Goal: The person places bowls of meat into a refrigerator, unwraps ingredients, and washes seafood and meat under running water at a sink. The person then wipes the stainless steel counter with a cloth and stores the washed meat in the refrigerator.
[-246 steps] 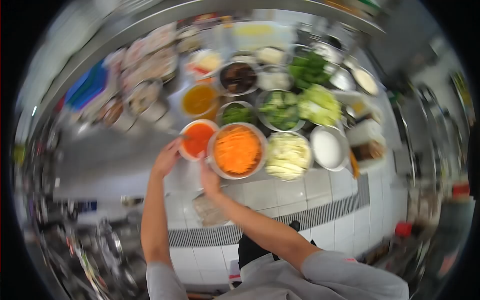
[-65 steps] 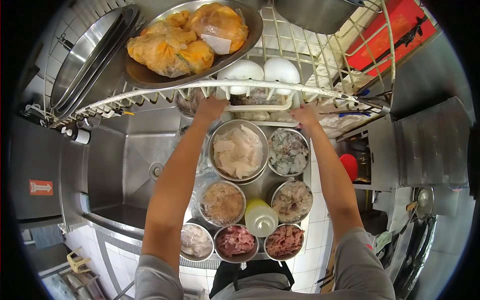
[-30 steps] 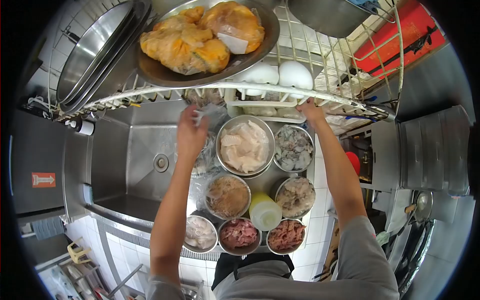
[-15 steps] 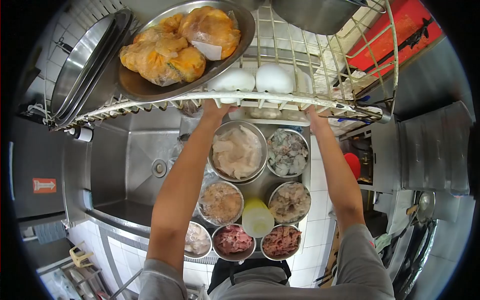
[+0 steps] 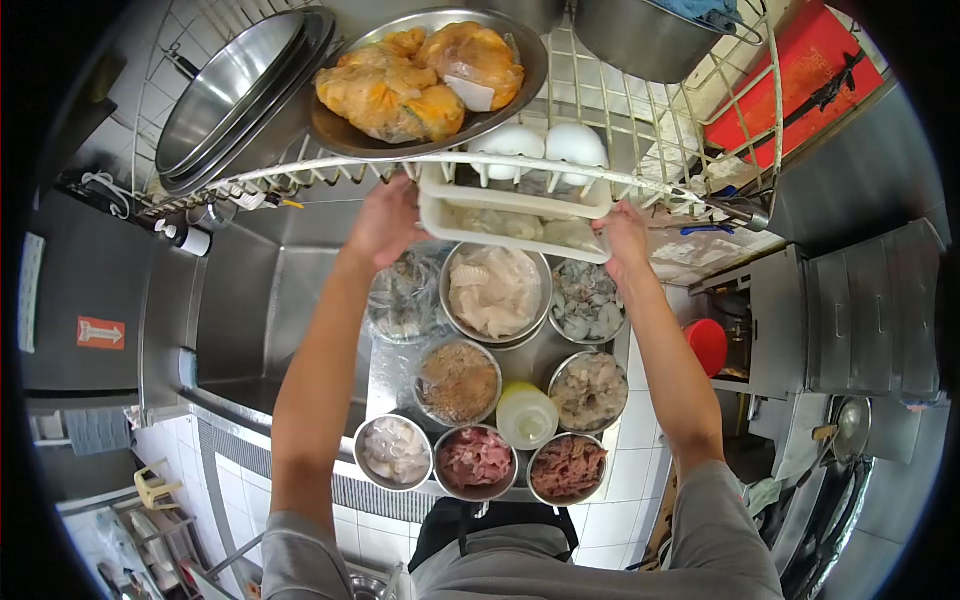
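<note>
Under the front edge of the wire rack, my left hand (image 5: 388, 222) grips the left end of a white rectangular plastic container (image 5: 508, 240). At the opposite end, my right hand (image 5: 625, 240) closes round the container's corner. Pale, wet-looking pieces lie inside it. A second white rim shows just behind; whether the two are stacked I cannot tell. Directly below is a steel bowl of pale slices (image 5: 545, 300), with a bowl of greyish shrimp-like pieces (image 5: 587, 300) to its right. Beneath my left hand sits a clear plastic bag (image 5: 405, 295) of greyish pieces.
The wire rack (image 5: 690, 195) overhead carries a steel bowl (image 5: 530, 75) of bagged orange food, two white rounded objects (image 5: 575, 147) and a metal pot (image 5: 640, 45). Several smaller bowls of meat and a yellowish container (image 5: 527, 418) stand nearer me. A steel sink (image 5: 240, 320) is at left.
Both hands have come out from beneath the rack toward me, drawing the white container with them. My left hand has also shifted left. The view has moved slightly.
</note>
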The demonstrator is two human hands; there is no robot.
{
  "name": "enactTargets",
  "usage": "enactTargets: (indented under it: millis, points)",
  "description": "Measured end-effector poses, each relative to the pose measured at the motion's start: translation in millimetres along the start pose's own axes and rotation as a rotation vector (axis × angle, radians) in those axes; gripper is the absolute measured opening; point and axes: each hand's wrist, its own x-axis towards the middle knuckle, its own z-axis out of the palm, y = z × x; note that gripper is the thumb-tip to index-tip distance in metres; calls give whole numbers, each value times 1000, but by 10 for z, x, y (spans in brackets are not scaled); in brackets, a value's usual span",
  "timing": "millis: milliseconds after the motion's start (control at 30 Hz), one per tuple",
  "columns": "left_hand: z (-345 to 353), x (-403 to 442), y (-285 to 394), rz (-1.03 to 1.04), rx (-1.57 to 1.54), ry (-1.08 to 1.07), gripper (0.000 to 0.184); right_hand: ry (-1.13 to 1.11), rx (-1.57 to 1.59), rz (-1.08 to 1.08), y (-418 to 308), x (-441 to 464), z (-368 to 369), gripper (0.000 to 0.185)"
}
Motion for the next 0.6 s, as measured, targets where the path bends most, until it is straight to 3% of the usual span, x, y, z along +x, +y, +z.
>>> enactTargets:
  millis: [133, 200, 300, 433, 500, 533, 600]
  points:
    - [-242, -666, 87, -10, -59, -36, 54, -97, -31, 95, 35, -199, 513, 18]
    - [-293, -990, 89, -50, 61, 198, 57, -210, -103, 113, 82, -263, 698, 19]
    - [-542, -1496, 49, -51, 32, 294, 58, -350, -207, 103, 196, -476, 999, 16]
    - [-411, -2214, -153, 142, 4, 542, 59, -492, -338, 55, 308, -768, 1363, 15]
    - [-554, -2633, -338, 193, 12, 566, 63, -763, -523, 42, 282, -946, 1419, 14]
    - [-480, -2801, -370, 192, -43, 626, 63, -754, -531, 44, 190, -1030, 1391, 14]
    - [-431, -3160, -471, 208, -128, 744, 60, -1035, -443, 268, -9, -1223, 1374, 17]
